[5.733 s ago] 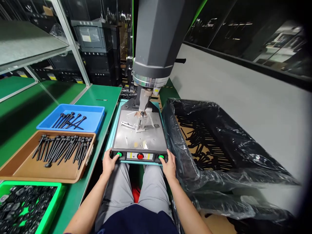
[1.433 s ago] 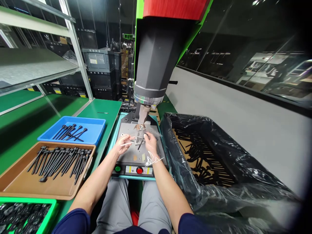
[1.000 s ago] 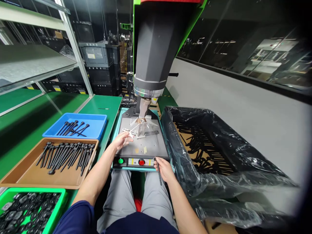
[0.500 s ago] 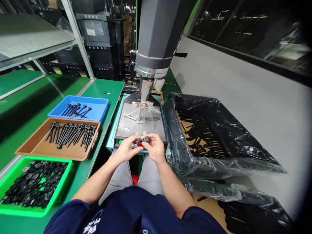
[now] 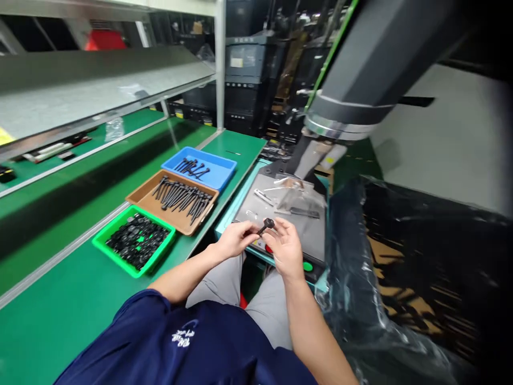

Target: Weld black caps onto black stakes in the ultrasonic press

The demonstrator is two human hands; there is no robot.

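A slim black rod with a wider round head [image 5: 268, 223] is held above the front edge of the machine base, tilted with its head up and to the right. My left hand [image 5: 237, 238] pinches the shaft near its lower end. Around the head are the thumb and fingers of my right hand [image 5: 285, 248], closed loosely against it. Just beyond my hands lies the grey machine plate [image 5: 252, 206], with a clear-film-covered fixture [image 5: 300, 195] under the machine's slanted horn [image 5: 312, 158]. A red button [image 5: 269, 248] is partly hidden behind my right hand.
On the green bench [image 5: 52, 321] to the left stand a blue tray [image 5: 220, 170] and a brown tray [image 5: 140, 197] of black rods, plus a green tray [image 5: 134, 272] of small black parts. At right, a plastic-lined box [image 5: 348, 240] holds dark rods. A green button [image 5: 308, 266] sits at the base's front.
The view has swung left, so trays and machine appear further right. The rod has turned from head-on, and its shaft now shows between my hands.
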